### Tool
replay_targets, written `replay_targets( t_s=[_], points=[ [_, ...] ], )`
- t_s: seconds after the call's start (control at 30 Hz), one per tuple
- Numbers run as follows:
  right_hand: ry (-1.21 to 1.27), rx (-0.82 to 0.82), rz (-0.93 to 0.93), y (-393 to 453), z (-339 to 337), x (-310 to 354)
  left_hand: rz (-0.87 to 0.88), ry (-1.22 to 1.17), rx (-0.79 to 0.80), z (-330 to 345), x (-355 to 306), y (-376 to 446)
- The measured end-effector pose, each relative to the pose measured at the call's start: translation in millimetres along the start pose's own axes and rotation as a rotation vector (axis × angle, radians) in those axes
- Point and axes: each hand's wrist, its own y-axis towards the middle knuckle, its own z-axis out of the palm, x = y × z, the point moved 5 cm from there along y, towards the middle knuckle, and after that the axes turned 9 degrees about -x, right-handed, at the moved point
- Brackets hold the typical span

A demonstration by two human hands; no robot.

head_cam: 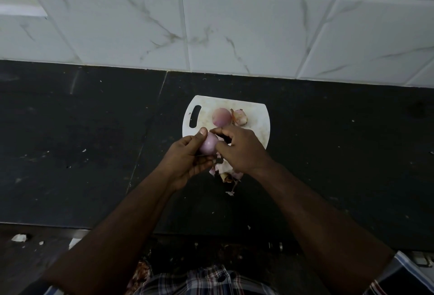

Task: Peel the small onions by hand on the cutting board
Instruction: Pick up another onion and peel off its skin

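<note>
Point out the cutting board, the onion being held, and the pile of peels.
cutting board (pixel 258 116): head view, bare white surface near its right edge.
held onion (pixel 209 145): head view, the pale purple side showing between both hands.
pile of peels (pixel 226 170): head view, the loose skins lying below the hands.

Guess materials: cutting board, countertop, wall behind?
Cutting board: likely plastic, white, matte, stained; thin with a moulded handle slot. Countertop: probably polished dark stone, black with pale flecks, a seam and a dull sheen. Wall: glossy white tiles with grey marble-look veining and grout lines, probably ceramic.
</note>
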Motion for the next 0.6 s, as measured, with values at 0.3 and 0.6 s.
replay_targets(
  t_s=[0.3, 0.6],
  points=[
    [-0.001, -0.112, 0.038, -0.4, -3.7, -4.2, -0.016, 0.011, 0.007, 1.8, 0.6, -2.2],
    [0.372, 0.105, 0.253, 1.6, -1.9, -26.0, -0.057, 0.019, 0.04, 0.0, -3.6, -5.7]
  ],
)
